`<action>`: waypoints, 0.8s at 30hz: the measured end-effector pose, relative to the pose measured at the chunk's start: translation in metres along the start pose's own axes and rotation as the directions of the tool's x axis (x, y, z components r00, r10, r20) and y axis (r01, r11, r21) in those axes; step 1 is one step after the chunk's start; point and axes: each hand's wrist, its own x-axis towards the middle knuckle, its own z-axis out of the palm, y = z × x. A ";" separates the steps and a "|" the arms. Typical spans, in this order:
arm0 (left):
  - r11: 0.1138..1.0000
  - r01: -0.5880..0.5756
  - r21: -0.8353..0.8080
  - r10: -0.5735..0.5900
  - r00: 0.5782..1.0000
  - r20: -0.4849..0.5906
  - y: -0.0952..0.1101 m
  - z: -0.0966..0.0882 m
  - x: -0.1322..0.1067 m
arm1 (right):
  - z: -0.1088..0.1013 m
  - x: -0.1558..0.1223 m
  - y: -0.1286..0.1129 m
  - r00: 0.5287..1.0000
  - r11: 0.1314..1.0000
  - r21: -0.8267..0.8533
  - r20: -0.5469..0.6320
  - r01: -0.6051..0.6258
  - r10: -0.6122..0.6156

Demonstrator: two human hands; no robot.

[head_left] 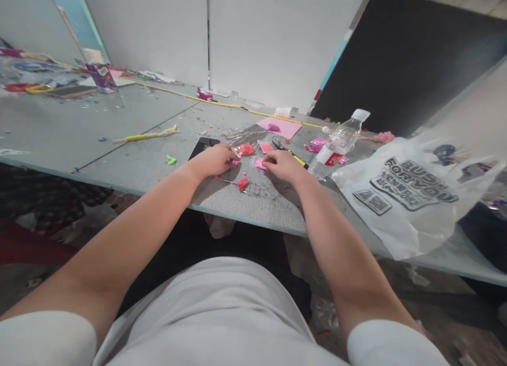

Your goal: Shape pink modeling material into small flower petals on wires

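Observation:
My left hand (217,160) is closed at the fingertips on a small bit of pink clay, low over the grey table. My right hand (282,165) pinches the edge of a flat pink clay piece (260,164) lying on the table. Behind and between the hands lies a red clay packet (246,149) in clear film, with a lighter pink-red packet (266,148) beside it. In front of them, a lump of red clay (243,184) sits on a bent thin wire (253,190). A dark phone-like slab (204,144) lies partly behind my left hand.
A clear bottle (336,147) and a white plastic bag (407,191) stand right of my right hand. A yellow-handled tool (299,159) lies close by. Farther back are pink paper (281,127) and a yellow cable (190,95). Left are a yellow-green stick (148,136) and scissors (27,87).

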 end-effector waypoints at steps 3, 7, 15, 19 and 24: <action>1.000 -0.003 -0.009 0.003 1.000 0.007 0.002 -0.002 0.001 | 0.001 0.000 -0.001 1.000 1.000 0.008 -0.024 0.011 -0.011; 0.997 0.025 -0.067 -0.031 0.995 -0.098 0.007 -0.007 0.000 | 0.002 -0.004 -0.014 0.995 0.999 0.032 -0.090 0.042 -0.039; 0.862 -0.070 -0.502 -0.070 0.965 -0.254 0.022 -0.006 -0.002 | 0.023 -0.005 -0.048 0.919 0.926 0.148 -0.251 0.347 -0.304; 0.792 -0.081 -0.606 -0.085 0.967 -0.240 0.025 -0.004 -0.003 | 0.027 -0.003 -0.047 0.901 0.923 0.118 -0.294 0.366 -0.320; 0.732 -0.059 -0.679 -0.116 0.971 -0.210 0.027 -0.006 -0.003 | 0.025 -0.005 -0.046 0.895 0.927 0.095 -0.310 0.364 -0.320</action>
